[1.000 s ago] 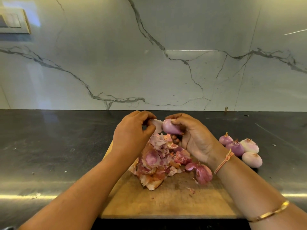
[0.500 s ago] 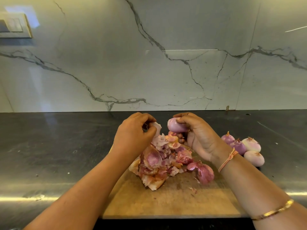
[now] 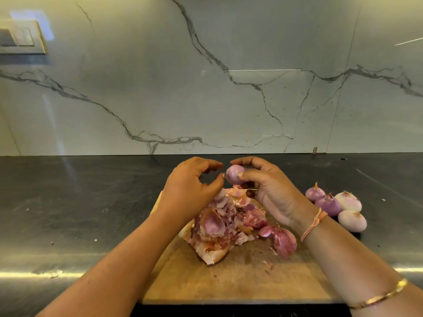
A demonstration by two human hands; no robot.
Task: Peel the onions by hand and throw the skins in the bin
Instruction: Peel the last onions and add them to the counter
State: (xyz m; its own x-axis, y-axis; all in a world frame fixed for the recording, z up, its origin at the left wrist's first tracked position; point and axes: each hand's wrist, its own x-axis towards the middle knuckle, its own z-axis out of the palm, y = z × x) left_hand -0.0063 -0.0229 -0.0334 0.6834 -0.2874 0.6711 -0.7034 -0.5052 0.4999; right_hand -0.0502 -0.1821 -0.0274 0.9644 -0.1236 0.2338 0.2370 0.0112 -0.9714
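My right hand (image 3: 270,191) holds a small purple onion (image 3: 233,174) between thumb and fingers, above a pile of pink and brown onion skins (image 3: 229,223). The pile lies on a wooden cutting board (image 3: 240,280). My left hand (image 3: 190,186) hovers just left of the onion with fingers loosely curved and nothing in it; its thumb tip is close to the onion. Several peeled onions (image 3: 338,205) sit on the counter to the right of the board. A larger loose skin (image 3: 283,241) lies at the right of the pile. No bin is in view.
The board rests on a dark stone counter (image 3: 80,202) that runs to both sides. A marble-look wall (image 3: 206,76) stands behind it, with a switch plate (image 3: 20,38) at the upper left. The counter's front edge reflects light.
My left hand has let go of the strip of skin it was pulling off, and its fingers have opened. The onion in my right hand has lifted slightly.
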